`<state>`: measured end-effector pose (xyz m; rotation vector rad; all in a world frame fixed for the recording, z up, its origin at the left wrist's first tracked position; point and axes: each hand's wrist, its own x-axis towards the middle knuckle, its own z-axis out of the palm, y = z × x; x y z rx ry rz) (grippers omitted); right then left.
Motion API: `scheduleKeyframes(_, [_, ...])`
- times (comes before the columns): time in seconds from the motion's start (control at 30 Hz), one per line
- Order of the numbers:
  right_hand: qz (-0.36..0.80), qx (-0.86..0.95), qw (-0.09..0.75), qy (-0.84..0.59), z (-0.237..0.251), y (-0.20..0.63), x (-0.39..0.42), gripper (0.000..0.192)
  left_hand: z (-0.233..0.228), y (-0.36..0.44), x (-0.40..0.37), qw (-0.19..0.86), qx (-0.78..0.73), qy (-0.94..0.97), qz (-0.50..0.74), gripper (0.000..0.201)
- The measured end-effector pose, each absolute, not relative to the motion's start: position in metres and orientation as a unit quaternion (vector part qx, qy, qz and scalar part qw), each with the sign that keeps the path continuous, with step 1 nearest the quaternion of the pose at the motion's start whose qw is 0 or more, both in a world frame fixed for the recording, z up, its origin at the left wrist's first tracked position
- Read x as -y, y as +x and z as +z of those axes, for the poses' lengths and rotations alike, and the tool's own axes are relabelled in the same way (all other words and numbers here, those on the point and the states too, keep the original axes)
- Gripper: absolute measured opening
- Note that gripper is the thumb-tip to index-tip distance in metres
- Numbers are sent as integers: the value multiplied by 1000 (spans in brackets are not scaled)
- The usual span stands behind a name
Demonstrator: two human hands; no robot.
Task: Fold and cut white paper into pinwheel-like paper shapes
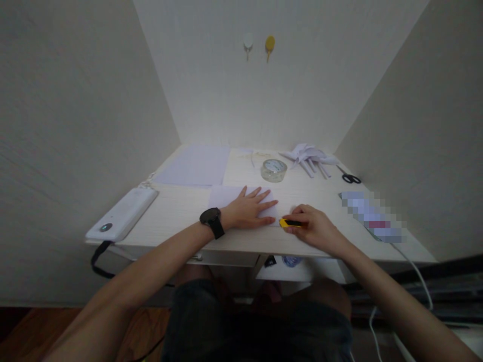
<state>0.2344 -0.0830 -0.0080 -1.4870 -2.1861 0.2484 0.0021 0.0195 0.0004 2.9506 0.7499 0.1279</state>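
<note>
My left hand [249,208] lies flat with its fingers spread, pressing a sheet of white paper [219,196] onto the tabletop. A black watch [212,221] is on that wrist. Just to the right, my right hand [312,226] is closed around a yellow and black utility knife [290,223]. The knife's front end sits close to the right edge of the paper, near my left thumb. Whether a blade is out or touches the paper is too small to tell.
On the white table [177,216] stand a roll of clear tape [273,171], stacked white paper [194,165], folded paper pinwheels [307,156], black-handled scissors [350,178], a white power bank-like box [123,213] at left and a blurred, cabled device [372,216] at right. Walls enclose three sides.
</note>
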Motion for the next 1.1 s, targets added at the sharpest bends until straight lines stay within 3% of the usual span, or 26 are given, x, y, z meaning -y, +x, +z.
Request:
scheduleKeyframes(0.87, [104,804,261,-524,-10,242,94,24,0,7,-1,24,-250,965,74,64])
scheduleKeyframes(1.1, [73,796,272,-535,-15,239,102,22,2,-31,13,-2,-356,928,109,59])
